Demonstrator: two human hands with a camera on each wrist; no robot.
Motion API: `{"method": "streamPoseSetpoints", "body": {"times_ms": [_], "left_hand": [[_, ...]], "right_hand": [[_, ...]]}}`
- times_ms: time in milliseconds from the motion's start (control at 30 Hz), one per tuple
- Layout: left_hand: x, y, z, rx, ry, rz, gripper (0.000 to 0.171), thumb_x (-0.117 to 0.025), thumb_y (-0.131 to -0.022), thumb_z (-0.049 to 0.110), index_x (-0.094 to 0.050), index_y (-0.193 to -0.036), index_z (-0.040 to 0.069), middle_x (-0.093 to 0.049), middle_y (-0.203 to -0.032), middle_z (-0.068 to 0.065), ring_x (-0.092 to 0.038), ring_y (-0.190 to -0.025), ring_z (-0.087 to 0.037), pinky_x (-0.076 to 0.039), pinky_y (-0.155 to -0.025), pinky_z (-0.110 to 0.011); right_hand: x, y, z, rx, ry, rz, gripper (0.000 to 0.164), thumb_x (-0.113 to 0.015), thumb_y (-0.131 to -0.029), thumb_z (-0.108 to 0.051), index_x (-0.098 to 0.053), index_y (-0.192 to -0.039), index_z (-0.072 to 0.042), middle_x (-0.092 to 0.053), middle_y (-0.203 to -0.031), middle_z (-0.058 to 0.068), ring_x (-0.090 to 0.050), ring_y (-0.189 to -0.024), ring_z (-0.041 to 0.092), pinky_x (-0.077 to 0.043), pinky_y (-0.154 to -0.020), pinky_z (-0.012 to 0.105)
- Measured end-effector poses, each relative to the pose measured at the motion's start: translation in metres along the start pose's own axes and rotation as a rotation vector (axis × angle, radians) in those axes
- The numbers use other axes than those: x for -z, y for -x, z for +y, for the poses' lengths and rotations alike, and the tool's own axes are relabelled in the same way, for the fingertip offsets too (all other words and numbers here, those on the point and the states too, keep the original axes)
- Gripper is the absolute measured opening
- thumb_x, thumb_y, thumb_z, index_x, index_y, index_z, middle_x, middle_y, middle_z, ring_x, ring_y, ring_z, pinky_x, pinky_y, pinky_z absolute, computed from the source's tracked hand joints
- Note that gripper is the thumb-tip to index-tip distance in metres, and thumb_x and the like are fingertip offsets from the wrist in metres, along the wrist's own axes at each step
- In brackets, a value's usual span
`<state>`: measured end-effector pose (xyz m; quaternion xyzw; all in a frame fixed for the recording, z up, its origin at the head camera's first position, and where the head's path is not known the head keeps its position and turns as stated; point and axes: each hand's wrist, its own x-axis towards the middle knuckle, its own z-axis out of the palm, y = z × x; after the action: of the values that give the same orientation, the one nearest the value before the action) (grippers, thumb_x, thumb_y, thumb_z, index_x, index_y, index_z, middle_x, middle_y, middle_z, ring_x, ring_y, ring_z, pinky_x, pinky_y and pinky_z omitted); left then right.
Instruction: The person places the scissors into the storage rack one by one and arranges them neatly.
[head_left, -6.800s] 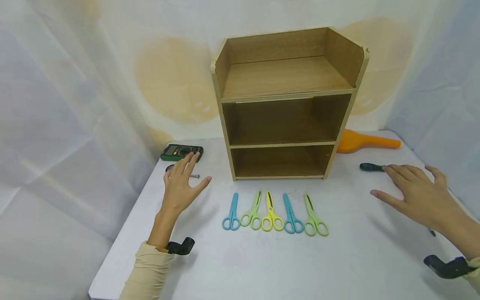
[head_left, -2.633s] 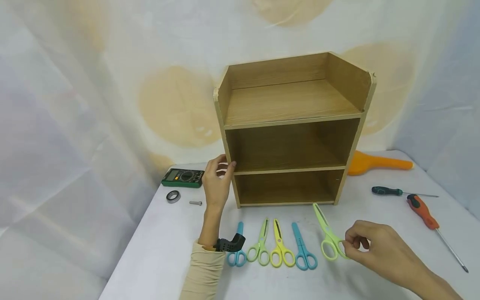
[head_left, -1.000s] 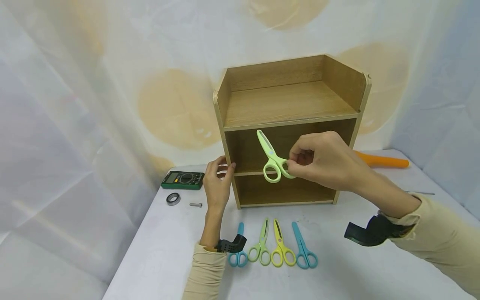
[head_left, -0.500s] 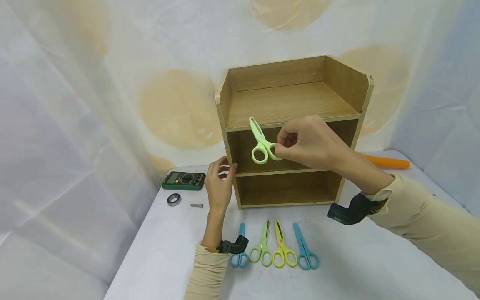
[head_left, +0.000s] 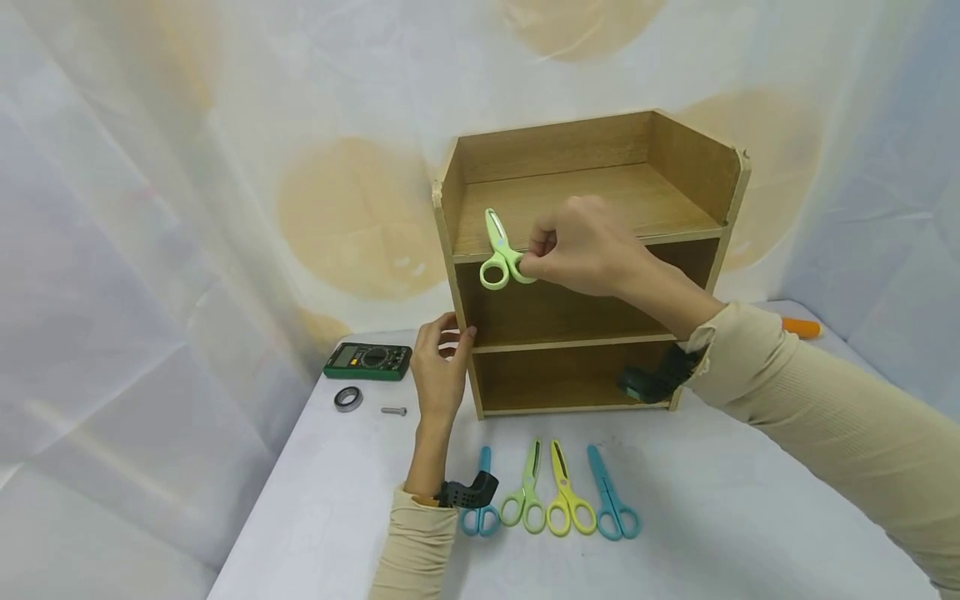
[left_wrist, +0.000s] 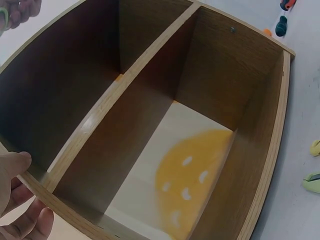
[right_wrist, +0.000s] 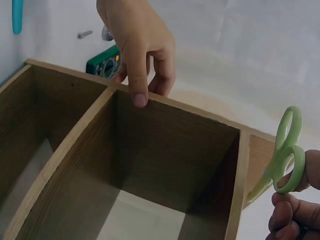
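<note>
My right hand (head_left: 585, 250) pinches one handle loop of light green scissors (head_left: 499, 246), blades pointing up. They overlap the front edge of the top board of a wooden shelf unit (head_left: 577, 343). My left hand (head_left: 438, 367) grips the unit's left side panel, thumb on the front edge and fingers round the outside, as the right wrist view shows too. On the table before the unit lie blue scissors (head_left: 480, 521), partly behind my left wrist strap, then green scissors (head_left: 528, 492), yellow scissors (head_left: 564, 492) and another blue pair (head_left: 609, 500).
A green multimeter (head_left: 367, 361), a bearing ring (head_left: 348, 398) and a bolt (head_left: 393, 411) lie left of the unit. The end of an orange object (head_left: 801, 327) shows past my right sleeve. A dark green screwdriver handle (left_wrist: 281, 26) appears in the left wrist view.
My left hand has taken hold of the unit's side. My right hand has picked up the rightmost green scissors and carried them up and leftward to the top board's level.
</note>
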<state>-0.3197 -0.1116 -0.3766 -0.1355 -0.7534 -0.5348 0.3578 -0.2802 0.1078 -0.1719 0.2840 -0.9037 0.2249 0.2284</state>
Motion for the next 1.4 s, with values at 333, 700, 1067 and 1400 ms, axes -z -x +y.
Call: {"method": "streamPoseSetpoints", "body": {"times_ms": [333,700,1067,1400], "left_hand": [[-0.002,0.001,0.002,-0.008,-0.007,-0.005,0.033,-0.072,-0.095,0.023,-0.067,-0.123,0.006,-0.063,-0.109,-0.007,-0.067,-0.091,-0.022,-0.058,-0.077,-0.039],[-0.001,0.003,0.005,-0.003,-0.013,0.010,0.032,-0.072,-0.094,0.020,-0.067,-0.122,0.007,-0.063,-0.109,-0.008,-0.067,-0.091,-0.022,-0.057,-0.075,-0.033],[0.000,0.004,0.008,-0.011,-0.005,0.008,0.032,-0.071,-0.095,0.020,-0.066,-0.123,0.005,-0.063,-0.109,-0.008,-0.067,-0.090,-0.025,-0.058,-0.075,-0.041],[-0.006,0.004,0.009,-0.018,0.009,0.005,0.031,-0.071,-0.095,0.019,-0.066,-0.122,0.004,-0.063,-0.109,-0.009,-0.067,-0.090,-0.023,-0.058,-0.074,-0.038]], "right_hand": [[-0.002,-0.018,0.005,-0.085,0.016,-0.053,0.014,-0.069,-0.080,-0.018,-0.072,-0.068,-0.012,-0.059,-0.060,-0.001,-0.044,-0.057,0.016,-0.035,-0.055,0.031],[-0.012,-0.043,0.013,-0.153,0.045,-0.087,0.022,-0.067,-0.079,-0.018,-0.065,-0.059,-0.011,-0.049,-0.052,-0.002,-0.041,-0.054,0.014,-0.035,-0.054,0.028],[-0.018,-0.060,0.011,-0.208,0.039,-0.126,0.029,-0.068,-0.081,-0.021,-0.062,-0.055,-0.011,-0.048,-0.050,-0.004,-0.037,-0.049,0.009,-0.032,-0.049,0.024],[-0.025,-0.065,0.011,-0.247,0.018,-0.131,0.037,-0.066,-0.085,-0.019,-0.048,-0.052,-0.013,-0.035,-0.048,-0.006,-0.027,-0.045,0.007,-0.025,-0.045,0.022]]}}
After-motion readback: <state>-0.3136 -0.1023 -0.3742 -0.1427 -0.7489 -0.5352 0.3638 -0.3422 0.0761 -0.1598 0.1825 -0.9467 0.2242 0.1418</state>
